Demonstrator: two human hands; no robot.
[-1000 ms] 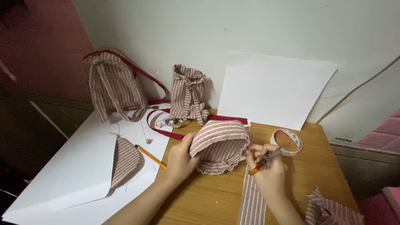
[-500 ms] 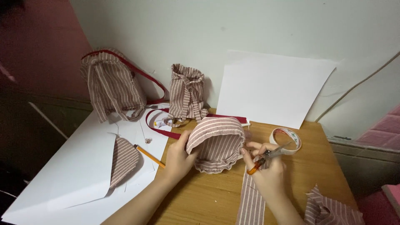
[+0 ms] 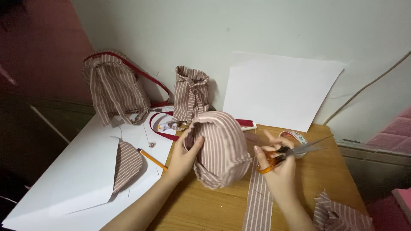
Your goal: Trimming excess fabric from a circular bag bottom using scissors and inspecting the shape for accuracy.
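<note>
We hold the pouch [image 3: 220, 147], a striped fabric piece, just above the table [image 3: 325, 179], near its back-left corner. Our left hand [image 3: 184, 156] grips it at the open mouth, thumb tucked inside and fingers curled around the outer wall. Our right hand [image 3: 278, 169], to the right of the pouch, has its fingers closed through the orange loops of the scissors [image 3: 291, 152], blades nearly together and pointing away from the pouch. We judge the pouch light, soft and floppy, holding its shape only where we support it; the folded rim looks firmest, so that is the best place to pinch. A strip [image 3: 259, 201] of the same cloth lies just right of the pouch.
</note>
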